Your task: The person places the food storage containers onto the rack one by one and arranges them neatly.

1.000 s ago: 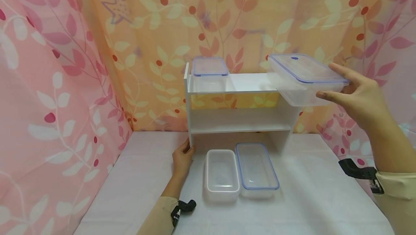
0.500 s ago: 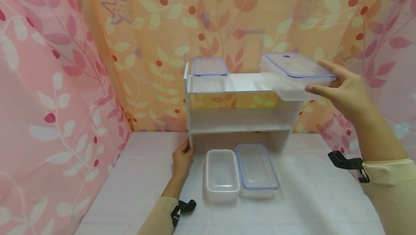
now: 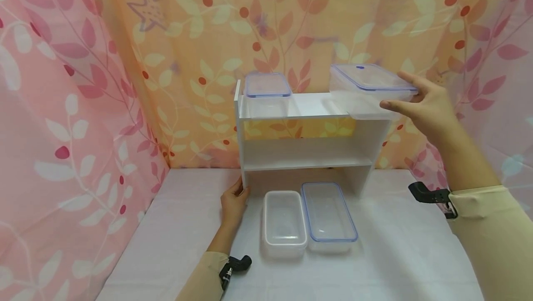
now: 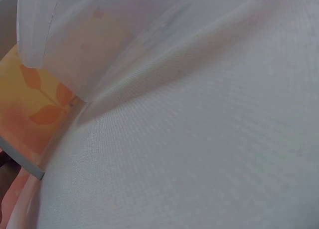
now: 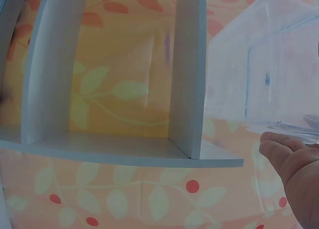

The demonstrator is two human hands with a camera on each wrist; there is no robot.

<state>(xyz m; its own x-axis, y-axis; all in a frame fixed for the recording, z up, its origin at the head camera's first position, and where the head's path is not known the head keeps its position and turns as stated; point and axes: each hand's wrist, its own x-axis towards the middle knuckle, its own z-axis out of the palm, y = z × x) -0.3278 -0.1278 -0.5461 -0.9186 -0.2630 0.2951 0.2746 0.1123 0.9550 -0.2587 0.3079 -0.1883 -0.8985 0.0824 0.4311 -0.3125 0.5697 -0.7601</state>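
Note:
My right hand (image 3: 429, 106) grips the right end of a clear plastic food container (image 3: 366, 102) with a blue-rimmed lid, thumb at the front. The container is at the right end of the top board of a white two-tier shelf (image 3: 308, 155); whether it touches the board I cannot tell. In the right wrist view, the container (image 5: 259, 74) stands beside the board, fingers against its end. My left hand (image 3: 234, 203) holds the lower left side panel of the shelf. A smaller blue-lidded container (image 3: 268, 97) sits at the top board's left end.
On the white-covered table (image 3: 395, 245), in front of the shelf, a container with a whitish lid (image 3: 285, 220) stands beside a blue-rimmed container (image 3: 331, 217). A patterned curtain (image 3: 187, 83) hangs close behind the shelf and along both sides.
My right hand has moved left and slightly up in the head view, bringing the food container over toward the right end of the top board. My left hand stays at the panel.

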